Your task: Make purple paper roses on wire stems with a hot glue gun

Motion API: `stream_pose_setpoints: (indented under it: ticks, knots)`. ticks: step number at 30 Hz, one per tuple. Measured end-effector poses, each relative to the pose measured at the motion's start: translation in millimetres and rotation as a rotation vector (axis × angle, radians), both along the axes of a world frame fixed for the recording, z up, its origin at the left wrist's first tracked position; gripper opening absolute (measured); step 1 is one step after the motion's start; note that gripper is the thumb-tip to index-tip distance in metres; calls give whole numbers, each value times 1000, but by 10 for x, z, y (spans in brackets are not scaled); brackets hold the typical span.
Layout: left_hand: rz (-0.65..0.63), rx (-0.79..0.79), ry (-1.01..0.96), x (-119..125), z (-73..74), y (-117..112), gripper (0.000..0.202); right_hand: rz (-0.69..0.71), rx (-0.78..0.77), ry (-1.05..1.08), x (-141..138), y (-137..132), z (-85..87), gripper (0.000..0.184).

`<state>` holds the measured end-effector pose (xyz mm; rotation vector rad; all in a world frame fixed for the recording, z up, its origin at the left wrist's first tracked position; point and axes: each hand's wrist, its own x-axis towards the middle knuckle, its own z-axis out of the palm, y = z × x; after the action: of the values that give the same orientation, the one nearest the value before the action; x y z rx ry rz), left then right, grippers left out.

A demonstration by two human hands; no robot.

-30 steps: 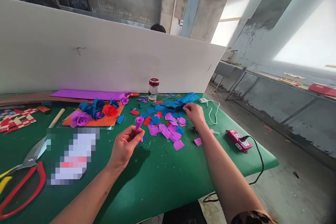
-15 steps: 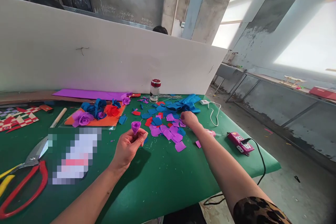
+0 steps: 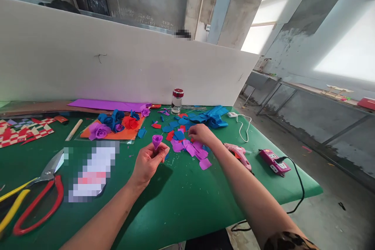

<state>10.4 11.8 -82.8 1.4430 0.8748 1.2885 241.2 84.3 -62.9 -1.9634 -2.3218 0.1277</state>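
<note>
Green tabletop (image 3: 187, 207), lidded jar (image 3: 177, 103), contents unclear, left hand (image 3: 149, 161) pinching purple rose (image 3: 157, 140), right hand (image 3: 203, 135) by petals (image 3: 191, 149), grip hidden

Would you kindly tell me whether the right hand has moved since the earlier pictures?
Yes; judged against the red-lidded jar, the right hand has moved left and nearer the wearer, from the blue paper to the purple pieces.

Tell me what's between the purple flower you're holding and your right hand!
The head view shows cut paper between the purple flower and right hand: red pieces, blue pieces and purple pieces.
</note>
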Motion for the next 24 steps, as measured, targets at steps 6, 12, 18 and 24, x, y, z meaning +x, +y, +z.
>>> stream_pose_setpoints:
  ticks: [6,12,18,24]
  knots:
    - [-37,-5,4,20,-15,-10,14,-35,-67,-82,-80,-391,-156,14]
    - [-13,-3,21,15,-20,-9,17,-64,-28,-67,-93,-455,-295,19]
    - [4,-21,38,9,-25,-5,17,-96,4,3,-13,-496,-338,19]
    - [-2,-19,26,10,-50,7,17,-9,27,95,-52,-433,-275,23]
